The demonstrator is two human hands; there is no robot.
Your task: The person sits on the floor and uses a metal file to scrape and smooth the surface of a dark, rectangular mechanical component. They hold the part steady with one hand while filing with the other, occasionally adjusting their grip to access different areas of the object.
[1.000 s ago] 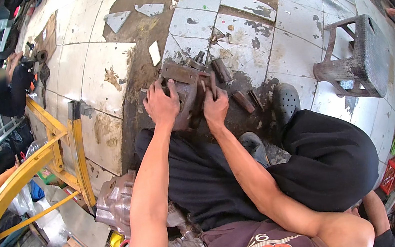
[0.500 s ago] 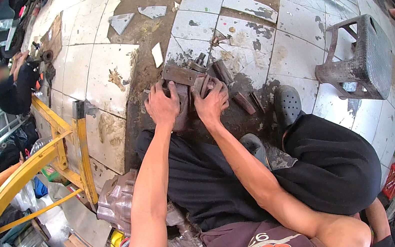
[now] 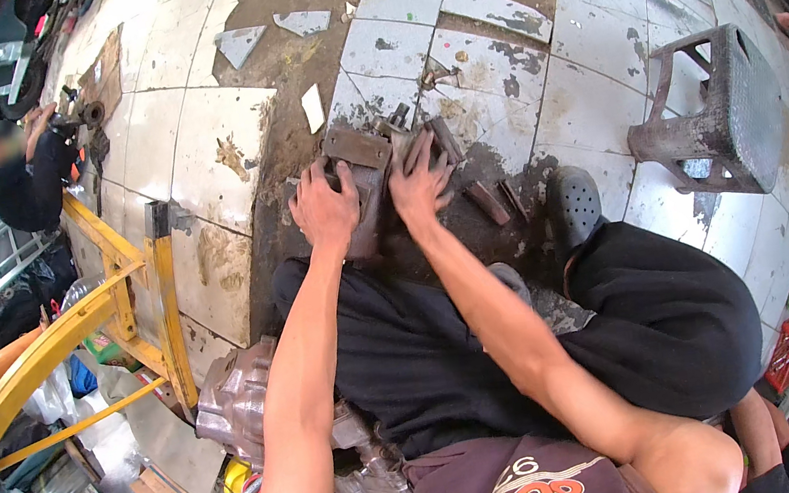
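My left hand grips the left side of a rusty metal block on the dark floor in front of me. My right hand is at the block's right, fingers spread over it and slightly blurred; whether they touch it is unclear. A shafted metal fitting lies behind the block, partly hidden, with an upright-angled metal piece beside my right fingertips. Two short metal pieces lie to the right.
A yellow metal frame stands at left, a metal housing beside my left forearm, a worn stool at right. Another person sits at upper left. Loose tile shards lie on the broken floor ahead.
My right hand has gone from gripping a piece at the block's right to having its fingers spread and raised further up there. My left hand stays in place.
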